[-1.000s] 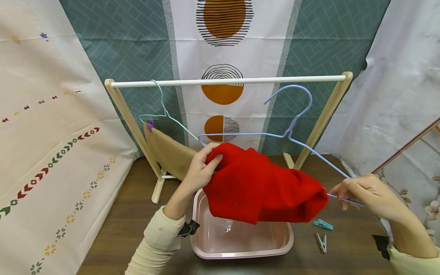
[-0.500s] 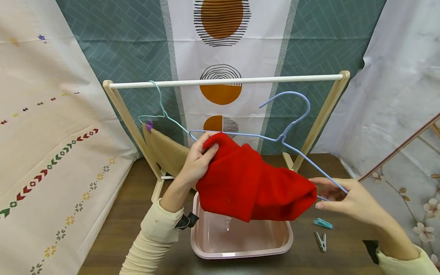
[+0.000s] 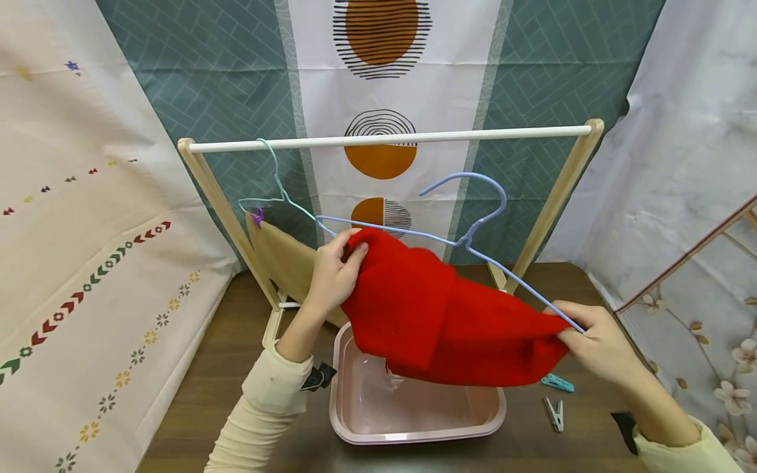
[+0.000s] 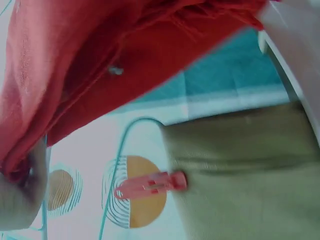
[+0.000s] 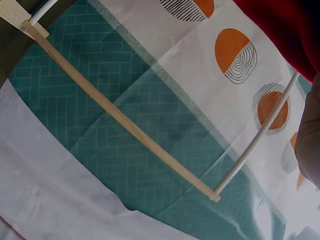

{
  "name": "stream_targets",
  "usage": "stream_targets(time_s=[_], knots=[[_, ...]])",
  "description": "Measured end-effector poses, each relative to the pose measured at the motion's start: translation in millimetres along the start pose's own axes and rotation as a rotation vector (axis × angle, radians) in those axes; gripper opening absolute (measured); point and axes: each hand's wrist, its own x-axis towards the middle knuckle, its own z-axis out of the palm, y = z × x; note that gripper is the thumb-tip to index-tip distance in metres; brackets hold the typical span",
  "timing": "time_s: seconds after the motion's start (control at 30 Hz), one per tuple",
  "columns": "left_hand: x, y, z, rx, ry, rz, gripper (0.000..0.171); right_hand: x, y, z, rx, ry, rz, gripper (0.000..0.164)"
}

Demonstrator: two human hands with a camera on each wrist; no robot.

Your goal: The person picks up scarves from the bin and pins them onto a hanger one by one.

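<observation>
A piece of red cloth (image 3: 408,302) is stretched between both hands above the pink basin, draped over the lower part of a light blue hanger (image 3: 469,240). My left hand (image 3: 331,277) pinches its upper left edge, thumb in front, near the hanger's left end. With thumb and fingers my right hand (image 3: 600,338) grips the cloth's right end, where the hanger's right arm also meets the hand. The hanger's hook points up, off the rack. In the left wrist view, folds of the red cloth (image 4: 90,65) overhang the left hand (image 4: 20,205). The hanger's lower bar is hidden.
Behind stands a rack with a white rail (image 3: 384,140). On it hangs a teal hanger (image 3: 278,174) with khaki cloth (image 3: 290,263) held by a purple clothespin (image 3: 257,215). Below are the pink basin (image 3: 414,437), a teal clothespin (image 3: 558,383) and a grey clothespin (image 3: 554,415).
My right hand has let go of the hanger's lower right corner, opened, then taken hold of the cloth's right end and drawn it rightward. The hanger's hook has shifted left and down.
</observation>
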Motion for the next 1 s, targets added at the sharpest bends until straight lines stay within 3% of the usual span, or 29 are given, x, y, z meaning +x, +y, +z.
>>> stream_targets(time_s=[0.1,0.17,0.3,0.4,0.53,0.63,0.73,0.8,1.0], knots=[[2.7,-8.0,-1.5,0.149,0.085,0.041,0.018,-2,1,-3,0.059,-0.003,-0.025,0.039],[3.3,-12.8,-1.5,0.198,0.111,0.045,0.019,-3,1,-3,0.078,0.007,-0.020,0.041],[-1.6,-21.9,1.5,0.158,0.042,-0.008,0.028,-3,-1,-5,0.092,0.037,0.036,0.041],[-12.9,-25.7,4.8,0.065,-0.033,-0.063,0.044,-2,-1,-6,0.121,0.062,0.080,0.040],[-36.8,-18.2,7.7,-0.067,-0.062,-0.137,0.063,0,-1,-9,0.193,0.111,0.078,0.044],[-54.4,-15.1,12.1,-0.204,-0.129,-0.213,0.057,2,-2,-12,0.276,0.154,0.057,0.046],[-63.6,-19.3,17.4,-0.315,-0.192,-0.252,0.035,4,-2,-14,0.290,0.180,0.057,0.046],[-63.6,-23.8,18.3,-0.386,-0.190,-0.247,0.027,5,-2,-15,0.233,0.189,0.076,0.047],[-37.8,-0.5,-0.4,-0.713,-0.062,-0.347,0.018,0,4,-14,0.132,0.171,0.127,0.052]])
